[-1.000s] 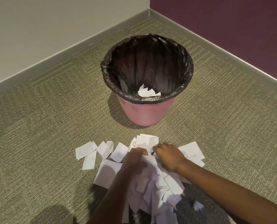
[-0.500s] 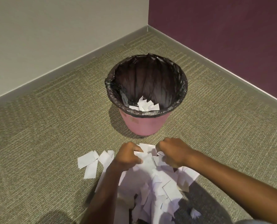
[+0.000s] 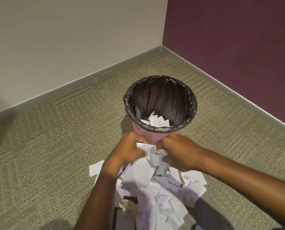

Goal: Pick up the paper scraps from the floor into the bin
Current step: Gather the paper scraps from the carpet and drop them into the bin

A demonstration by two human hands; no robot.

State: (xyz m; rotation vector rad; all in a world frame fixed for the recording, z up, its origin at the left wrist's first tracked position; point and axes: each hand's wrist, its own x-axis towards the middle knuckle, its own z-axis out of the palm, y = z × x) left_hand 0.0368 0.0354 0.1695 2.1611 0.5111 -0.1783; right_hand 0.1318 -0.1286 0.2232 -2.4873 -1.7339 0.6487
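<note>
Beside the bin [image 3: 149, 137], hands [image 3: 130, 151] [image 3: 178, 152] (clutching scraps [image 3: 149, 151]) have risen.

1. This is an indoor room corner, office-like in finish, though I can't tell for certain.
2. The floor is low-pile olive-tan carpet [image 3: 55, 146], its ribbed grain turning in patches like carpet tiles.
3. A grey baseboard [image 3: 72, 83] runs along both walls and meets at the far corner.
4. The left wall [image 3: 72, 39] is plain beige, and the right wall [image 3: 229, 39] is deep plum.
5. A small pink bin [image 3: 148, 136] with a black liner [image 3: 160, 97] stands on the carpet.
</note>
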